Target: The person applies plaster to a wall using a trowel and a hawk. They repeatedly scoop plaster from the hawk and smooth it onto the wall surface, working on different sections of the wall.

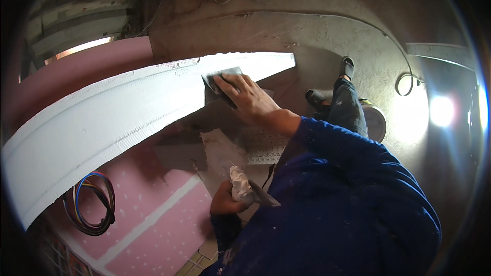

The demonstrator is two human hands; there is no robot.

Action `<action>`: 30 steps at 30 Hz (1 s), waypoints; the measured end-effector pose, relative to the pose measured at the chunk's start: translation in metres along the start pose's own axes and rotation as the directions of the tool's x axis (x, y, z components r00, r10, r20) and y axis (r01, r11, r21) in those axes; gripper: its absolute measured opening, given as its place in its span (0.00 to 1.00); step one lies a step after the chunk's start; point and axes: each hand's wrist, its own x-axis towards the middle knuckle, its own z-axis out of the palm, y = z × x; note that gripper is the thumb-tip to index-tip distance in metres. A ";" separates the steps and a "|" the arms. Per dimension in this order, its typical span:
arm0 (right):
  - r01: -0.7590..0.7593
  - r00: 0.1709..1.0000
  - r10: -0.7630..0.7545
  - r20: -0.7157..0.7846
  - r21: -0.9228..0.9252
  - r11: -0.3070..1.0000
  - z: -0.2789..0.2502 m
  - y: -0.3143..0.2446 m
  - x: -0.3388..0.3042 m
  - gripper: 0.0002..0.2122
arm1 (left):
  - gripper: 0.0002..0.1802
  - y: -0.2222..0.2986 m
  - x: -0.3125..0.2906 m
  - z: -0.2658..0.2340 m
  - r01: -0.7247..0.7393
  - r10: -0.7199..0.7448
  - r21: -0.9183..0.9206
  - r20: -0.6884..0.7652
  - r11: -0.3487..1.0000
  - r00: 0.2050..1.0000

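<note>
White plaster moulding lies under my right hand, fingers pressing a trowel flat (left hand grips a putty-laden blade).

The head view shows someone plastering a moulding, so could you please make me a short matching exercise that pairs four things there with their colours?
Things:
1. long curved moulding
2. sleeve on the right arm
3. wall board under the moulding
4. lump of filler in the left hand

Colours:
A. pink with pale dots
B. white
C. blue
D. off-white, grey-tinged

Pairs: 1-B, 2-C, 3-A, 4-D.

The right hand presses a flat dark trowel against the moulding.
</note>
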 end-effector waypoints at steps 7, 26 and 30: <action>-0.426 0.904 0.426 0.040 0.162 0.890 -0.013 0.081 0.007 0.27 | 0.22 0.002 -0.002 0.012 0.003 -0.002 0.010 -0.160 1.000 0.987; -0.024 1.000 0.022 0.010 0.207 0.978 -0.071 -0.054 0.033 0.27 | 0.19 0.004 -0.009 0.014 -0.116 0.114 -0.006 -0.146 0.993 0.983; 0.035 0.998 -0.032 -0.059 0.052 0.998 -0.054 -0.031 0.045 0.31 | 0.19 -0.005 -0.007 0.014 -0.156 0.153 -0.017 -0.095 0.988 0.984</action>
